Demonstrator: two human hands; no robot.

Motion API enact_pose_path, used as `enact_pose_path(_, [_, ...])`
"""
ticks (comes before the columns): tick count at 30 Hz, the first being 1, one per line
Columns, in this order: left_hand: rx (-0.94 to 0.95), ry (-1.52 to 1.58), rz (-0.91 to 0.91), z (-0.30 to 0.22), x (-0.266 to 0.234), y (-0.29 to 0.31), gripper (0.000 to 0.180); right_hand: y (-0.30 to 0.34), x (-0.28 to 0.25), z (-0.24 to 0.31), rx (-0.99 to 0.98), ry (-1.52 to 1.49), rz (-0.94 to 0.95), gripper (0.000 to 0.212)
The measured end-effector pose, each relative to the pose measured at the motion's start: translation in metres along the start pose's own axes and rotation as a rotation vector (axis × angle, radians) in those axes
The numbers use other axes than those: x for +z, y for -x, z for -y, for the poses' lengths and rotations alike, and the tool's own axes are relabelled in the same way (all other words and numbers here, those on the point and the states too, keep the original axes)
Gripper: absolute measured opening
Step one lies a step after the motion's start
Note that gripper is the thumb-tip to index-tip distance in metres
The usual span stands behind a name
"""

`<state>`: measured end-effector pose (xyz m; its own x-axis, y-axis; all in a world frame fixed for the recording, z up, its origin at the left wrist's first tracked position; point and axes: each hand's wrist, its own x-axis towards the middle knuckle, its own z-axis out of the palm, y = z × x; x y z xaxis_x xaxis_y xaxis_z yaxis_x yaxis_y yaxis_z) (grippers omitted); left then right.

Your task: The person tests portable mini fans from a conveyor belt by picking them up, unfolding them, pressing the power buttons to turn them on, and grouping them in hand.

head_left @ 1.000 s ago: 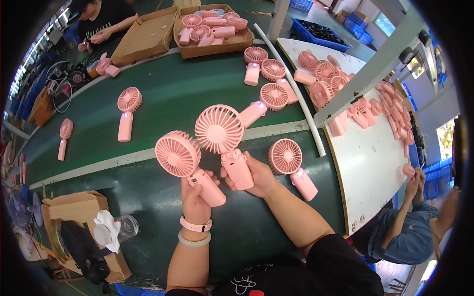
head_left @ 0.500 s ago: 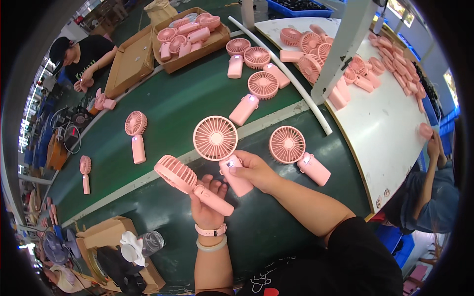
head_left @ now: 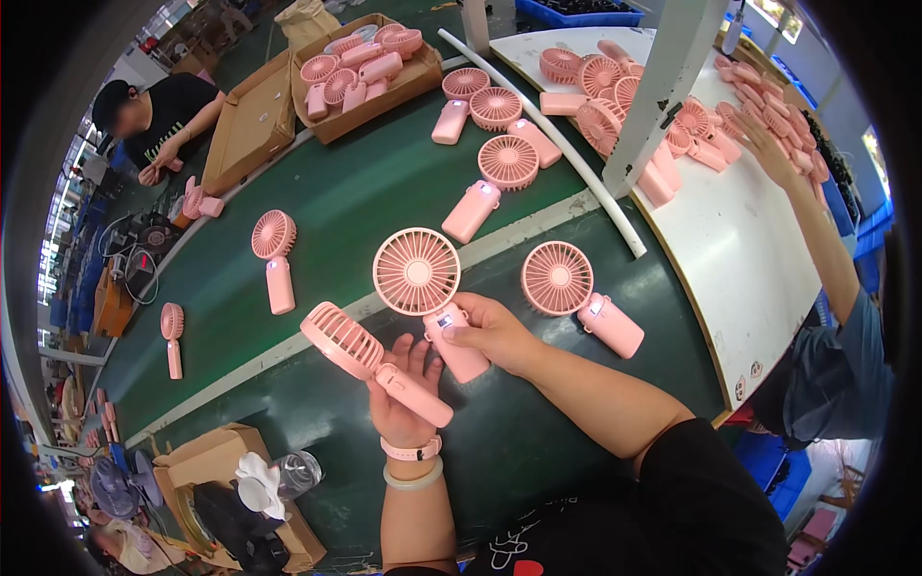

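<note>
My left hand is closed around the handle of a pink handheld fan, tilted with its round slatted head up to the left. My right hand grips a second pink fan by its handle, thumb on the front just under a small lit display; its round grille points up at me. The two held fans are side by side over the green work surface. Right of my right hand, a third pink fan lies with its handle angled toward me.
Several pink fans lie on the green belt, beside a carton of fans. At right, a white table bears a fan pile, a co-worker's hand over it. A post stands there. An open box and clear cup are lower left.
The co-worker at right has reached from the table's edge to the pile of fans. Fans on the belt's left part have shifted slightly right. My hands keep nearly the same pose.
</note>
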<state>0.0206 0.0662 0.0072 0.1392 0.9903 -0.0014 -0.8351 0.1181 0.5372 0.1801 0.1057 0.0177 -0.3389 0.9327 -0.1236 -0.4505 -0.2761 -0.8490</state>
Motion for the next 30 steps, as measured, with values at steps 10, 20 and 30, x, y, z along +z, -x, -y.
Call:
enact_pose_path(10, [0.005, 0.013, -0.052, -0.001, 0.004, 0.001, 0.038, 0.000, -0.001, -0.005, -0.012, 0.019, 0.010, 0.043])
enact_pose_path(20, [0.037, -0.036, 0.088, 0.005, 0.000, 0.001, 0.044, 0.019, 0.016, 0.013, -0.481, 1.057, -0.102, 0.039])
enact_pose_path(30, [-0.337, 0.387, -0.139, -0.011, 0.009, -0.008, 0.046, 0.120, -0.053, 0.047, -0.274, 1.814, -0.656, 0.061])
